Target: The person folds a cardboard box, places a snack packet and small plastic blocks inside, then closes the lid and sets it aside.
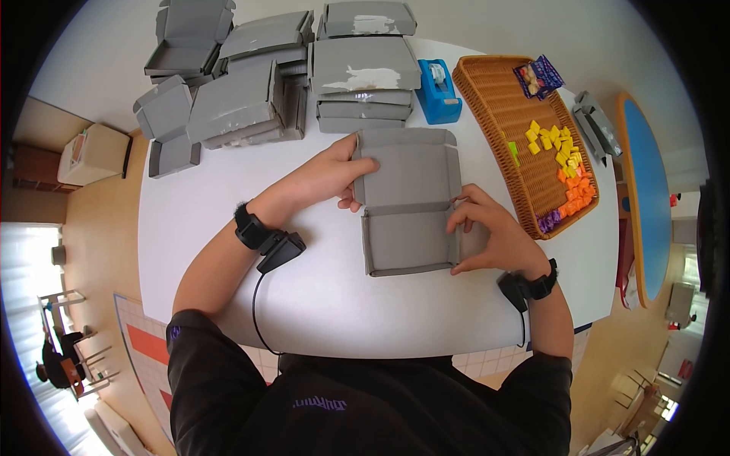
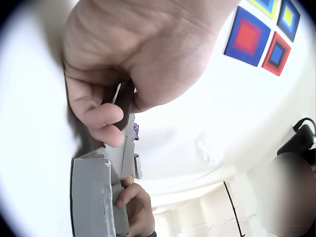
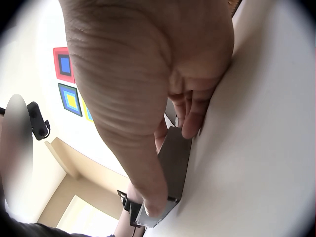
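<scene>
An unfolded grey cardboard box (image 1: 411, 242) lies on the white table in front of me, its lid (image 1: 411, 169) laid back away from my body. At the lid's left edge my left hand (image 1: 338, 173) grips the flap, thumb over the inner face and other fingers below. My right hand (image 1: 494, 228) holds the right side wall of the base, with the thumb at the near corner and the fingers bent over the wall farther up. In the right wrist view the box's side wall (image 3: 176, 160) shows between thumb and fingers of that hand.
Stacked grey boxes (image 1: 365, 64) stand at the back left, some with torn white patches. A blue tape dispenser (image 1: 439, 102) is beside them. To the right, a wicker basket (image 1: 487, 114) holds yellow, orange, purple and green pieces and dark packets (image 1: 538, 77). Another grey box (image 1: 597, 125) sits beyond it.
</scene>
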`<state>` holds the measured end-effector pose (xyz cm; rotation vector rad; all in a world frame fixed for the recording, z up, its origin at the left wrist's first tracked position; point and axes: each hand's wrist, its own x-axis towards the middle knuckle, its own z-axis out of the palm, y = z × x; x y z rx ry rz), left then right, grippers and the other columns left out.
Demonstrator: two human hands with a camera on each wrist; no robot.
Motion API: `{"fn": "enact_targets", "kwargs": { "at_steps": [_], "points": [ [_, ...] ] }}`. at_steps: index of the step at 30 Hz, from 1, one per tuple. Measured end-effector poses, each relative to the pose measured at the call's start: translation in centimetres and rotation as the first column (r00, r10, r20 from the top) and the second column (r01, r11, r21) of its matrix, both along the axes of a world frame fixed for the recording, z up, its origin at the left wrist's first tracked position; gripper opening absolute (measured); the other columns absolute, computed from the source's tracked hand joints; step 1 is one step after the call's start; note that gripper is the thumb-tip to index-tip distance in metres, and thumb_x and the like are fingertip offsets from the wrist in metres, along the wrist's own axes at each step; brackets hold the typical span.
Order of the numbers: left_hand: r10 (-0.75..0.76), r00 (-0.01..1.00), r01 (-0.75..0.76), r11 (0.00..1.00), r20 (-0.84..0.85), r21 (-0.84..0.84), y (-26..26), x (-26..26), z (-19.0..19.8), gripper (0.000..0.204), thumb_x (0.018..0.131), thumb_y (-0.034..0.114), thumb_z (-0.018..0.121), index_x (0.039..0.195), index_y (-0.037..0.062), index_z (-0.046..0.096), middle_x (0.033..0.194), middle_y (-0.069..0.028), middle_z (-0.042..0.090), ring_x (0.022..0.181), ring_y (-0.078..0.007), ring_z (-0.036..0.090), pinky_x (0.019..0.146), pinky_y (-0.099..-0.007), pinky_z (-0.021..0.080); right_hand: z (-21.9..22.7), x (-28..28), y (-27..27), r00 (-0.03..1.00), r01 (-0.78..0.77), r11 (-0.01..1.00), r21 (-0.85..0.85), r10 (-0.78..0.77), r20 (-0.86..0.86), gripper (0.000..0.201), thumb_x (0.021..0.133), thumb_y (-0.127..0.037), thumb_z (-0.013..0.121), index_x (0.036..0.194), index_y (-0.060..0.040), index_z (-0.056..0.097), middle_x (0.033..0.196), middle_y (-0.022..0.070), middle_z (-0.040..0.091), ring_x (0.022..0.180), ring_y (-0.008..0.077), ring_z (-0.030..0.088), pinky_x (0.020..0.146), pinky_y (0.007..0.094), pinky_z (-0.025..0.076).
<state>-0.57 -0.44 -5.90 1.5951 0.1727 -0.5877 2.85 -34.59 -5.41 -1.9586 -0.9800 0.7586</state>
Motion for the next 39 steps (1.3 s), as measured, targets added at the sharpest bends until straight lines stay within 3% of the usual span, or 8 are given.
{"fn": "enact_targets", "kwargs": {
  "at_steps": [13,19,22,25,28,31,35,39],
  "points": [
    [-0.106,0.991,0.113,0.99,0.088,-0.089,0.5,0.2,-1.6,0.036,0.111,0.017,0.06,0.139,-0.0046,0.055,0.098,-0.0106,0.071,0.061,-0.0146,0.066,0.049,-0.0261,0.048,0.2,-0.1,0.0,0.992,-0.044,0.999,0.028,0.04,0.122,0.056,0.063,-0.024,0.108,0.103,-0.01,0.071,0.111,0.0044,0.047,0.096,0.0198,0.057,0.089,0.033,0.054],
    [-0.109,0.992,0.115,0.988,0.062,-0.1,0.7,0.4,-1.8,0.038,0.109,0.015,0.061,0.142,-0.003,0.055,0.092,-0.0091,0.071,0.061,-0.0147,0.069,0.05,-0.0266,0.054,0.0,0.0,-0.4,0.996,-0.049,0.998,0.031,0.046,0.082,0.057,0.067,-0.023,0.107,0.109,-0.0116,0.071,0.12,0.0051,0.052,0.102,0.0216,0.063,0.094,0.0341,0.057],
    [-0.131,0.989,0.136,0.986,0.064,-0.091,0.7,0.4,-1.7,0.036,0.109,0.014,0.062,0.14,-0.0034,0.056,0.093,-0.009,0.071,0.062,-0.0151,0.07,0.051,-0.0274,0.056,1.2,0.1,-0.6,0.999,-0.029,0.999,-0.026,0.03,0.022,0.065,0.069,-0.022,0.106,0.124,-0.0131,0.073,0.134,0.0067,0.058,0.11,0.0226,0.068,0.096,0.035,0.058],
    [-0.16,0.985,0.167,0.98,0.072,-0.106,0.9,0.5,-1.7,0.036,0.11,0.015,0.063,0.139,-0.0038,0.056,0.095,-0.009,0.071,0.064,-0.0154,0.07,0.052,-0.028,0.058,3.9,0.0,-1.5,0.999,0.031,0.999,-0.038,-0.032,-0.026,0.073,0.072,-0.021,0.104,0.137,-0.0126,0.073,0.146,0.0104,0.063,0.115,0.022,0.071,0.1,0.035,0.059],
    [-0.199,0.977,0.209,0.967,0.081,-0.146,1.2,0.7,-1.9,0.035,0.111,0.017,0.066,0.138,-0.0023,0.055,0.093,-0.0098,0.07,0.066,-0.017,0.07,0.052,-0.029,0.057,7.0,0.2,-2.6,0.997,0.008,0.991,-0.13,0.002,0.079,0.066,0.081,-0.017,0.098,0.141,-0.011,0.072,0.14,0.0088,0.07,0.119,0.0192,0.071,0.1,0.0343,0.059],
    [-0.233,0.967,0.249,0.948,0.101,-0.197,1.7,0.7,-2.0,0.04,0.111,0.021,0.069,0.14,-0.0015,0.054,0.096,-0.0092,0.07,0.071,-0.0176,0.071,0.055,-0.0302,0.059,8.3,1.6,-4.4,0.989,0.109,0.994,-0.027,-0.106,0.105,0.049,0.094,-0.019,0.087,0.139,-0.0084,0.072,0.128,0.0089,0.076,0.109,0.0208,0.074,0.096,0.0335,0.059],
    [-0.283,0.95,0.308,0.921,0.132,-0.239,2.3,0.9,-2.4,0.043,0.112,0.025,0.07,0.142,-0.0014,0.054,0.103,-0.0092,0.071,0.078,-0.0173,0.072,0.061,-0.0308,0.062,9.4,7.8,-5.6,0.807,0.372,0.927,-0.049,-0.296,0.512,0.024,0.101,-0.014,0.077,0.121,-0.0017,0.075,0.103,0.0096,0.08,0.092,0.019,0.075,0.086,0.0338,0.06],
    [-0.283,0.947,0.315,0.91,0.15,-0.27,2.4,0.8,-2.6,0.043,0.112,0.027,0.07,0.141,-0.0014,0.056,0.109,-0.0092,0.072,0.08,-0.0164,0.072,0.064,-0.0306,0.063,7.6,17.0,-6.7,0.589,0.596,0.802,0.047,-0.476,0.653,0.028,0.099,-0.019,0.079,0.119,-0.0003,0.073,0.104,0.0137,0.079,0.094,0.0254,0.076,0.086,0.0388,0.06]
  ]
}}
